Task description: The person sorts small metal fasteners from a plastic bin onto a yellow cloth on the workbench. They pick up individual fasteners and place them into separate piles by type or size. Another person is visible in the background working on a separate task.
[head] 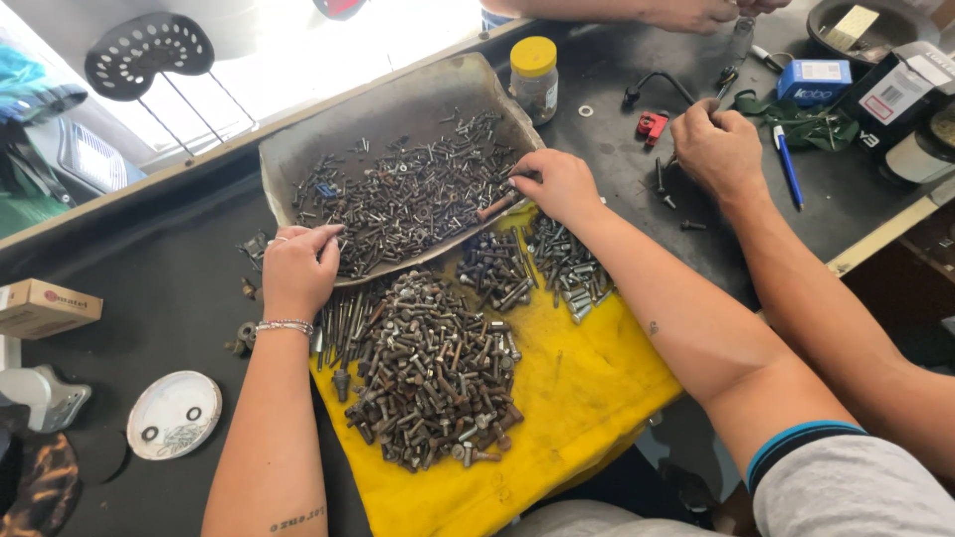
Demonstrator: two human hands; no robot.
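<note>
1. At the far left of the dark counter (149,288) lie a small cardboard box (40,303) and, nearer you, a white lid (174,413) with a few washers in it.
2. Your left hand (298,268), bracelet at the wrist, rests at the near left edge of the grey metal tray (398,99). Its fingers curl onto the heap of bolts (418,194) that fills the tray. You cannot tell from here whether that grip holds a piece.
3. Below the tray, a yellow cloth (577,398) carries a large sorted pile of bolts (433,368), just beside your left wrist.
4. Your right hand (562,184) sits at the tray's right edge, fingertips drawn together and touching the heap. The grip may be pinching one bolt, but the parts are too small to tell.
5. Just under that hand, a smaller pile of lighter bolts (567,259) lies on the cloth.
6. Behind the tray stands a jar with a yellow lid (534,80).
7. Further right, another person's hand (716,149) rests on the counter near a blue pen (788,164).
</note>
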